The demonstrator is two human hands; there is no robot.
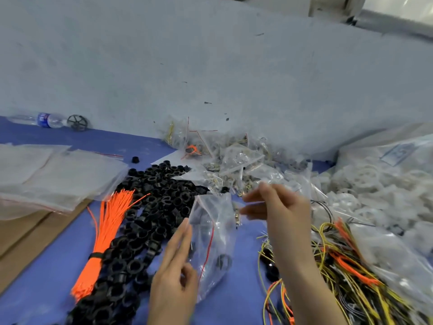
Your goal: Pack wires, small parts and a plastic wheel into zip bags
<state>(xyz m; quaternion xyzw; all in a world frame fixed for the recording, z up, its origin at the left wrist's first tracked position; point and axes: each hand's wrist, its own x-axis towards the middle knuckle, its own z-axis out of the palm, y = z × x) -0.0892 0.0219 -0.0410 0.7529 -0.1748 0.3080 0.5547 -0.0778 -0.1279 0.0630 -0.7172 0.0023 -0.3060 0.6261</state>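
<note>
In the head view, a clear zip bag (214, 240) stands near centre above the blue counter (46, 289), its long axis running from 6 up to 12 o'clock, mouth at the top. The left hand (173, 275) holds its left edge, index finger straight along the plastic and thumb curled against it. The right hand (274, 207), blurred, hovers at the bag's 2 o'clock with fingers loosely extended toward 9 o'clock; whether they pinch anything is unclear. Inside the bag a red wire and a dark ring show faintly. Black rings (150, 219) are heaped at 9 o'clock, beside an orange wire bundle (103, 240). Tangled wires (346, 266) at 4 o'clock are cut off by the frame.
</note>
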